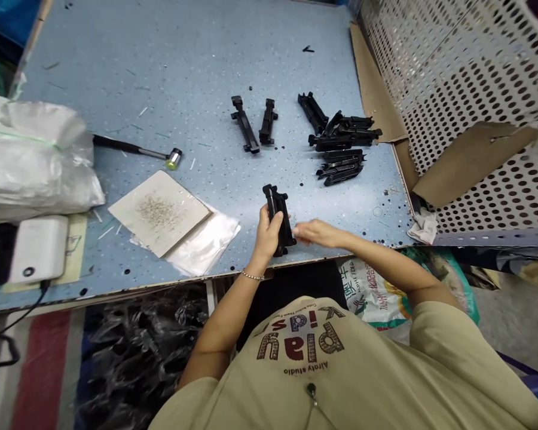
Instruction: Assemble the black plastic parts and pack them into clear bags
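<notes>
My left hand [268, 234] is closed around a long black plastic part [278, 218], held upright near the table's front edge. The thumb lies across its face. My right hand [317, 233] is just to the right of the part, its fingers bent and pressed together at the part's side. Whether it pinches something small is too hard to see. Farther back on the table, two similar black plastic parts [245, 123] lie side by side. A loose pile of more black parts [343, 134] lies to the right.
A blue speckled table [183, 65] carries a hammer [150, 153], a square pale board [159, 215] on clear plastic bags [206, 245], and a white wrapped bundle [31, 158]. A white power bank [40, 248] sits at the left edge. A perforated metal panel [466, 77] borders the right side.
</notes>
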`<state>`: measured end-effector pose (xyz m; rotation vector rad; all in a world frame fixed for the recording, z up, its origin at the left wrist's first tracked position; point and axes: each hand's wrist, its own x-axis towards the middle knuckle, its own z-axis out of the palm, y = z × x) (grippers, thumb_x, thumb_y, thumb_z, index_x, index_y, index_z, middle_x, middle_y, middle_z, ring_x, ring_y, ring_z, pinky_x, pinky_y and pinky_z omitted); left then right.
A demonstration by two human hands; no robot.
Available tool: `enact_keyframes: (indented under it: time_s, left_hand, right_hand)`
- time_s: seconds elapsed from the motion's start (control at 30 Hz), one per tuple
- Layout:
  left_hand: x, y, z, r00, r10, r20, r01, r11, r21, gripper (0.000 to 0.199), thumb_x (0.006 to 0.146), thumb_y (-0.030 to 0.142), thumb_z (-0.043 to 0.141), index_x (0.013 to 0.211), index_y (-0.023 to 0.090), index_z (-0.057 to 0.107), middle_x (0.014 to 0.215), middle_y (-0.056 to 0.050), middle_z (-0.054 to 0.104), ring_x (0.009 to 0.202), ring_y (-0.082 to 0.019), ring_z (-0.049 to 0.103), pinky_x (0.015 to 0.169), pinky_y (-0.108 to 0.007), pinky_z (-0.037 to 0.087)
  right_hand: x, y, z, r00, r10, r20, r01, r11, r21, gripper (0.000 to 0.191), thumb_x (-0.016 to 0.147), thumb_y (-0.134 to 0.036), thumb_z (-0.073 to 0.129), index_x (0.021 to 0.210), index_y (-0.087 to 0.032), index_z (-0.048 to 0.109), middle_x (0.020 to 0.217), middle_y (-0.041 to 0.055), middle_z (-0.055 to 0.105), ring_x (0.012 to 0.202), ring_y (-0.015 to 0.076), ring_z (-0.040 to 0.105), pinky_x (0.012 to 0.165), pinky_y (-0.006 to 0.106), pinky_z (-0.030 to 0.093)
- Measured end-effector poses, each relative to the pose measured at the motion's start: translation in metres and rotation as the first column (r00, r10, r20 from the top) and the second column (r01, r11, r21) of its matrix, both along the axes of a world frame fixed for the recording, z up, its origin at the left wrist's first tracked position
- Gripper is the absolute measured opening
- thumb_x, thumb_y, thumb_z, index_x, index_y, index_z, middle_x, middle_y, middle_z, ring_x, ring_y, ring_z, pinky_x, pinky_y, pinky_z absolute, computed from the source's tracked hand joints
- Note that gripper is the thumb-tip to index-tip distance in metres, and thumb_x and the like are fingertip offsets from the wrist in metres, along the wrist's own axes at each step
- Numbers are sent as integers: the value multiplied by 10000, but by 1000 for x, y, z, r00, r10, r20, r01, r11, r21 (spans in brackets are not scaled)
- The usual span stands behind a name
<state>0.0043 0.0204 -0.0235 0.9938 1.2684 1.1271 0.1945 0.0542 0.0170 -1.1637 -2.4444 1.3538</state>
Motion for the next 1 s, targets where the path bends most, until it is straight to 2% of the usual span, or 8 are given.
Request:
enact_keyframes:
  time_s: [0.07, 0.17, 0.3, 0.53, 0.63, 0.77, 0.87, 1.0]
  left_hand:
    - [14, -1, -16, 996, -54, -70, 52, 998, -38, 391, 994, 473, 552, 1291, 218, 558, 928, -45, 703, 744, -197, 687, 739, -367, 597]
    - [36, -7, -33, 933, -131, -334, 164, 984, 71, 239, 985, 309, 535, 1169, 191, 633, 1030, -93, 712, 972, -254, 686, 924, -436, 571]
    - [47, -8, -44, 807, -50, -589, 226, 947, 229, 387, 951, 184, 546, 1332, 157, 602, 1358, -199, 607, 1295, -325, 562, 1152, -546, 423]
    - [32, 28, -15, 888, -80, -453, 249, 912, 327, 867, 924, 531, 697, 1618, 234, 270, 1645, -207, 352, 1560, -366, 301, 1268, -579, 275]
    - [27, 43, 14, 967, -149, -209, 222, 894, 390, 1002, 853, 643, 742, 1629, 283, 222, 1532, -170, 499, 1440, -349, 487, 1181, -532, 414]
    - [12, 35, 53, 951, -300, 79, 270, 924, 270, 692, 881, 673, 692, 1418, 272, 519, 969, -44, 687, 779, -202, 688, 730, -347, 576]
    - [1, 19, 70, 927, -324, 187, 298, 942, 156, 563, 858, 676, 719, 1173, 218, 631, 743, 4, 625, 547, -143, 590, 527, -281, 489]
    - [-7, 11, 73, 959, -195, 208, 182, 980, 82, 531, 814, 641, 788, 1099, 217, 644, 720, 22, 608, 514, -117, 574, 479, -253, 451]
  right_hand:
    - [23, 36, 4, 974, -200, 107, 173, 961, 218, 377, 1116, -329, 332, 1058, -167, 668, 981, 100, 712, 853, 209, 618, 768, 332, 459]
    - [57, 83, 1, 853, -447, 270, 192, 750, 633, 318, 1016, -142, 420, 1172, -154, 697, 1202, 180, 687, 1063, 299, 561, 857, 413, 427]
    - [85, 107, -14, 828, -412, 381, 26, 707, 707, 289, 987, -133, 456, 1033, -167, 739, 1081, 158, 708, 1004, 296, 551, 836, 410, 413]
    - [58, 67, 21, 884, -355, -304, 464, 596, 655, 201, 1039, -327, 529, 1109, -230, 691, 1095, 95, 704, 1057, 259, 638, 937, 424, 513]
    - [26, 41, 51, 817, -277, -505, 540, 673, 505, 245, 1043, -468, 554, 1111, -255, 653, 1050, 70, 683, 1021, 239, 646, 901, 410, 532]
    - [-1, 30, 73, 884, -204, -420, 410, 770, 489, 441, 1039, -647, 461, 1020, -234, 616, 938, 66, 628, 896, 223, 603, 847, 406, 512]
    - [-11, 34, 71, 896, -208, -393, 372, 835, 406, 581, 1023, -744, 362, 848, -226, 556, 794, 38, 553, 776, 195, 546, 775, 377, 485]
    - [-25, 31, 55, 823, -362, -439, 399, 917, -9, 620, 1028, -768, 282, 803, -228, 488, 682, -13, 493, 600, 136, 471, 575, 281, 408]
